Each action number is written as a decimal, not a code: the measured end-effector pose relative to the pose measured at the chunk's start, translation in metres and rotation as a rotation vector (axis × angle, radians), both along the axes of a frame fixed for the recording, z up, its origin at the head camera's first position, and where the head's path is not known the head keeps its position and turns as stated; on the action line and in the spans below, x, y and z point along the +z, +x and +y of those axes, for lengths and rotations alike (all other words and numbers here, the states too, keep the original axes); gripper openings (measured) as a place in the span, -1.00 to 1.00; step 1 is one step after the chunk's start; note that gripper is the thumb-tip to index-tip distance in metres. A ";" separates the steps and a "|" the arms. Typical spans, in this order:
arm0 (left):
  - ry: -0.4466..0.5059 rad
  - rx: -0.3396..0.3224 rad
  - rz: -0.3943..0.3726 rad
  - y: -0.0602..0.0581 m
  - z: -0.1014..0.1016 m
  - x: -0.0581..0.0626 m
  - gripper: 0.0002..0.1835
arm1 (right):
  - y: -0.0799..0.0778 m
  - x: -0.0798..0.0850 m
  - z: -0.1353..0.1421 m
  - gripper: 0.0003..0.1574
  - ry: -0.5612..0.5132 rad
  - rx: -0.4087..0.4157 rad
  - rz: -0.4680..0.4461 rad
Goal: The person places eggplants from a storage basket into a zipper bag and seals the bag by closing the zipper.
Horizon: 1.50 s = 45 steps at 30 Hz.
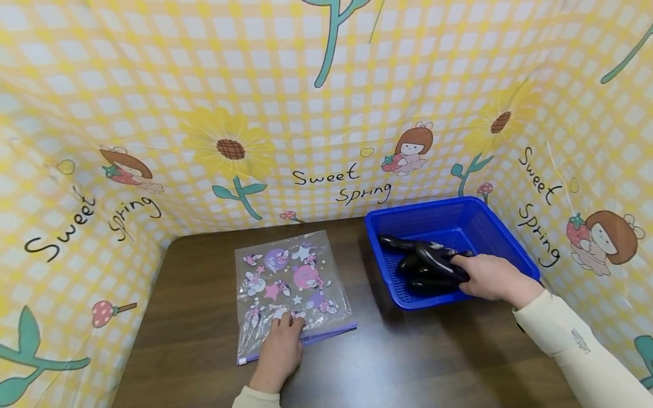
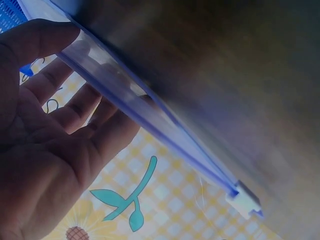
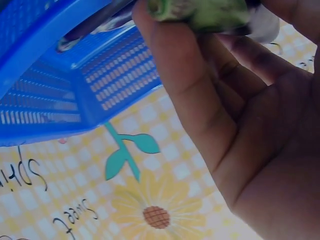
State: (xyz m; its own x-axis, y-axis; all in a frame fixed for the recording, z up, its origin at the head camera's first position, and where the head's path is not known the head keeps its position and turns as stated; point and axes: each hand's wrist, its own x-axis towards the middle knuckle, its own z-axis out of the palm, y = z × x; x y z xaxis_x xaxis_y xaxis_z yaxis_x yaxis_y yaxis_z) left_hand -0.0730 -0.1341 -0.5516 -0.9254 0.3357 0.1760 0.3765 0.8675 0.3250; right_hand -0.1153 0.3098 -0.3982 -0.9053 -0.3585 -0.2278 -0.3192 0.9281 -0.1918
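The left hand (image 1: 280, 347) pinches while the right hand (image 1: 495, 277) grips farther forward.

One desk (image 1: 347, 374) lies at six o'clock from the centre of the head view, carrying one zip bag (image 1: 288, 283) toward seven and one basket (image 1: 423, 221) toward four. The basket has at least four eggplants (image 1: 437, 263); they overlap, so the exact number cannot be told. One left hand (image 1: 282, 347) is near seven, one right hand (image 1: 492, 277) near four. Two complete sunflower heads (image 1: 230, 149) are printed at ten and two.
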 end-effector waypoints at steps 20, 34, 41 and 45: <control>-0.006 -0.004 -0.054 -0.016 0.004 0.004 -0.67 | 0.046 -0.016 -0.062 -0.50 -0.127 0.179 0.168; -0.018 0.021 -0.087 -0.020 0.004 0.005 -0.76 | 0.061 -0.046 -0.119 -0.57 -0.190 0.274 0.145; -0.017 0.022 -0.055 -0.021 0.006 0.004 -0.77 | 0.062 -0.073 -0.158 -0.66 -0.184 0.290 0.054; -0.027 0.014 -0.010 -0.021 0.010 0.000 -0.76 | 0.063 -0.087 -0.172 -0.68 -0.169 0.287 0.023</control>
